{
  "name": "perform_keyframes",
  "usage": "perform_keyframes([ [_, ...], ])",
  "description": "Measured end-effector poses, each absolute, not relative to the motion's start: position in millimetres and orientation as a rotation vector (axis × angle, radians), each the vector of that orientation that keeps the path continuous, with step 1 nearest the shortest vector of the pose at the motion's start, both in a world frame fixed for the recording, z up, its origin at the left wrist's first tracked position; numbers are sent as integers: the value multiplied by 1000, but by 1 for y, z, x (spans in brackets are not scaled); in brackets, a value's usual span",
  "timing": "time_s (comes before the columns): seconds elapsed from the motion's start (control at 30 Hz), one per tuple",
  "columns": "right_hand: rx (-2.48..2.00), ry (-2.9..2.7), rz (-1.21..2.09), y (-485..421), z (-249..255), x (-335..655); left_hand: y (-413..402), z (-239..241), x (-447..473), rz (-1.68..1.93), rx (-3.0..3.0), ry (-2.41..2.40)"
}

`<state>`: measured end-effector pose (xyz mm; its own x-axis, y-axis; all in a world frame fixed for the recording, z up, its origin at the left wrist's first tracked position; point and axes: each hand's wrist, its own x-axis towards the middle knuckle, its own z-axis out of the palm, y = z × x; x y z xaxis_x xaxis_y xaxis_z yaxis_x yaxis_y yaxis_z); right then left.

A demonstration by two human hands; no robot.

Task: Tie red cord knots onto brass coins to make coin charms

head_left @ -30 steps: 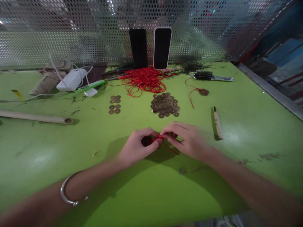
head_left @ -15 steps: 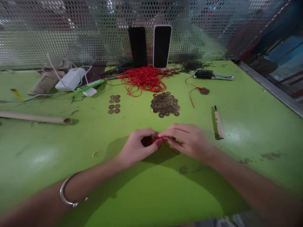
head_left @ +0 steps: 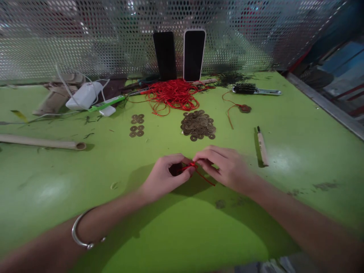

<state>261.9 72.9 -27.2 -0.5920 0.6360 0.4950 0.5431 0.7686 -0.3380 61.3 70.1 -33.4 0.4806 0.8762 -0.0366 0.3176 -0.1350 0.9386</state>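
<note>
A red cord (head_left: 205,178) is pinched between the thumb and forefinger of my left hand (head_left: 167,174), its loose end trailing toward lower right. Part of the cord lies inside the curl of the left hand, where a braided or knotted stretch shows dimly. My right hand (head_left: 222,165) meets it from the other side, fingertips closed on the cord close to the left fingertips. Just beyond both hands lies a heap of round coins (head_left: 198,125) with holes. Smaller coin groups (head_left: 137,131) are laid out to the left.
Behind the coins sits a tangle of red cord (head_left: 173,94), with two phones (head_left: 194,55) upright behind it. A wooden-handled tool (head_left: 262,147) and a hairbrush (head_left: 256,90) lie to the right. On the left are a bamboo tube (head_left: 42,141) and a white power adapter (head_left: 84,96).
My right fingertips have shifted slightly away from the left ones, uncovering more of the red cord at the pinch. The left hand keeps its place.
</note>
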Motion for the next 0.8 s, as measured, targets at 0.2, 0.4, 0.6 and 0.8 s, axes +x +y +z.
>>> perform_keyframes([
  [0.2,-837,-2371,202,73,-24,263,70,-35,60,694,1691,1021],
  [0.4,-855,-2380,197,73,-27,264,70,-33,60,696,1696,1013],
  [0.6,-905,-2352,221,73,-28,264,70,-31,61,668,1689,1023],
  [0.8,-846,-2370,227,74,-27,264,71,-33,60,682,1689,1016],
])
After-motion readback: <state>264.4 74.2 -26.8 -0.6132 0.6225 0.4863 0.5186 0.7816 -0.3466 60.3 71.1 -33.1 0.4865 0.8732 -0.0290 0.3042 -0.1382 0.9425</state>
